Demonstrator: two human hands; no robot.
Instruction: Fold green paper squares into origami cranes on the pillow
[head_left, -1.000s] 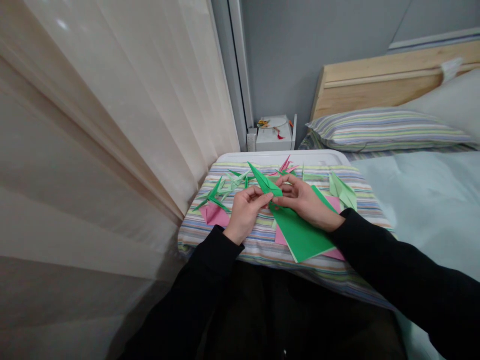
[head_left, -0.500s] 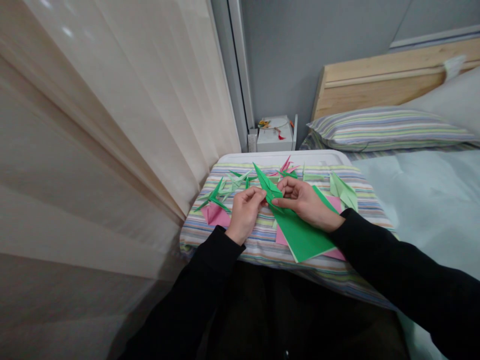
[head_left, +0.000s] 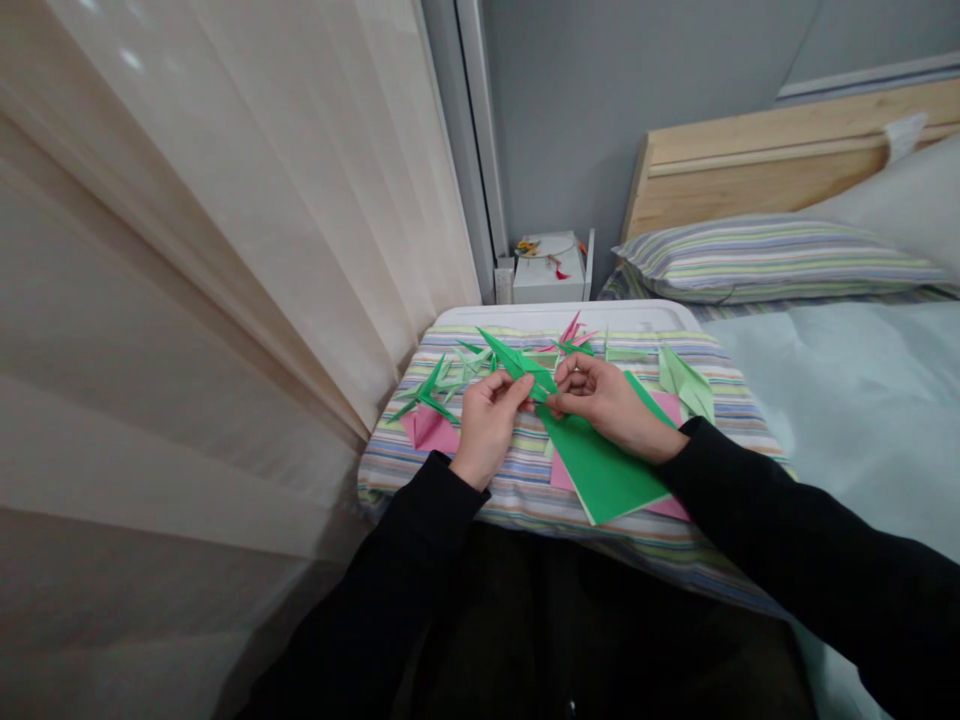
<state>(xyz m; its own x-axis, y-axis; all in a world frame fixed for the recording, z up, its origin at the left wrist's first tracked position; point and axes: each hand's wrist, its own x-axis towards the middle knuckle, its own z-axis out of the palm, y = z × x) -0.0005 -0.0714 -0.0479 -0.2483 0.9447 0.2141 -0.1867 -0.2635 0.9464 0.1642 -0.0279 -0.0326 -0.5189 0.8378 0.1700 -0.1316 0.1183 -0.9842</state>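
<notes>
A partly folded green origami piece [head_left: 519,361], long and pointed, is held up between both hands over the striped cloth [head_left: 517,500]. My left hand [head_left: 489,415] pinches its lower left edge with thumb and finger. On the other side, my right hand [head_left: 604,405] pinches its lower right end, the fingers curled. Below my right hand lies a stack of green paper squares [head_left: 604,470], with pink paper [head_left: 564,474] showing under it. Left of my left hand sit a green origami crane [head_left: 426,392] and a folded pink paper piece [head_left: 431,430].
Pale green folded pieces, one a pointed shape [head_left: 686,384], and a pink crane [head_left: 573,330] lie toward the back of the cloth-covered table [head_left: 570,315]. A beige curtain [head_left: 300,200] hangs close at left; a bed [head_left: 862,400] stands at right. A small white cabinet [head_left: 551,290] is behind.
The green origami piece has turned, its pointed tip swinging to the left and its body tilting flatter. Both hands stay in nearly the same place and keep hold of it.
</notes>
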